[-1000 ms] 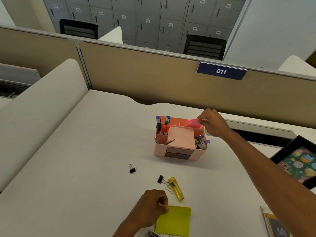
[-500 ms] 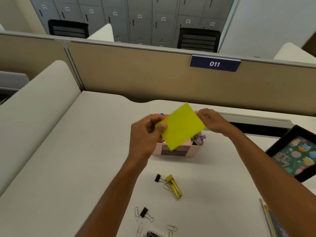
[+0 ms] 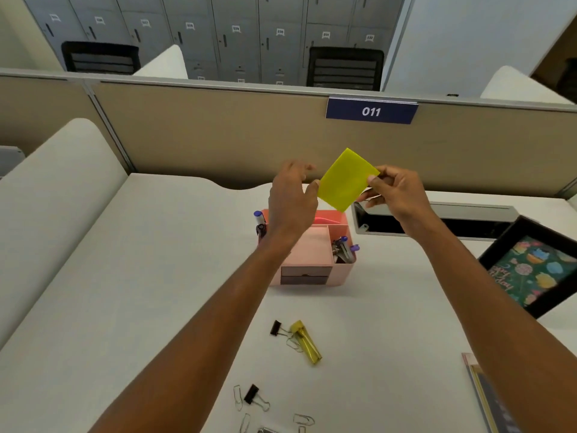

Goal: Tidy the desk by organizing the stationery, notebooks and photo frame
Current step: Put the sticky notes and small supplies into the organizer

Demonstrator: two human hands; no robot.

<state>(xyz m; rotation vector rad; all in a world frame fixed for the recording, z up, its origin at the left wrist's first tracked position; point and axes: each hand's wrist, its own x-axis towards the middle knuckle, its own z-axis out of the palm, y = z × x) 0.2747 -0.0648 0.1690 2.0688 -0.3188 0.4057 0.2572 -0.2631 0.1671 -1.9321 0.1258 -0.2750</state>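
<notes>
A yellow sticky-note pad [image 3: 346,179] hangs in the air above the pink desk organizer [image 3: 312,254]. My right hand [image 3: 396,195] pinches the pad's right corner. My left hand [image 3: 290,198] is just left of the pad with fingers spread, its thumb tip at the pad's left edge. The organizer holds pens [image 3: 259,220] on its left and a metal tool on its right; my left wrist hides part of it. A black photo frame [image 3: 537,270] lies at the right. Notebook edges [image 3: 480,392] show at the lower right.
Loose on the white desk [image 3: 125,292] near me are two black binder clips [image 3: 275,328], a yellow translucent case [image 3: 306,342] and several paper clips [image 3: 238,398]. A cable tray slot [image 3: 437,220] runs behind the organizer. A beige partition [image 3: 218,135] closes off the back.
My left hand lifted the yellow pad off the desk up over the organizer. My right hand left the organizer and took hold of the pad's corner; the left hand's fingers have opened.
</notes>
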